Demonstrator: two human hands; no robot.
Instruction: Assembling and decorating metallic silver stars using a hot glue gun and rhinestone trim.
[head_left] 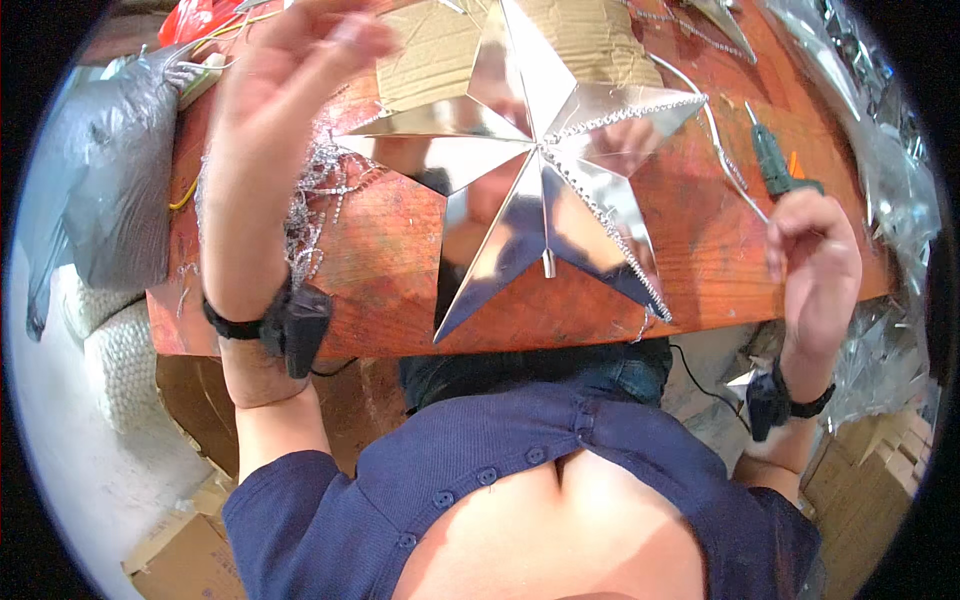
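Note:
A shiny silver five-pointed star (pixel 485 235) lies on the orange-red table in front of me. Silver beaded chain (pixel 605 215) runs along the edges of its right and lower right points. My left hand (pixel 300 70) is raised left of the star's top point, blurred by motion; what it holds, if anything, cannot be made out. Beyond the star's right side, my right hand (pixel 815 235) has its fingers curled in. A white cord (pixel 722 150) reaches close to those fingertips, but whether they grip it is unclear. Just above that hand lies a green glue gun (pixel 770 155).
Brown cardboard (pixel 420 75) sits under the star's top. A tangle of silver chain (pixel 315 200) lies at the left beneath my forearm. A grey plastic bag (pixel 125 170) hangs by the left edge; clear plastic wrapping (pixel 890 130) lines the right edge.

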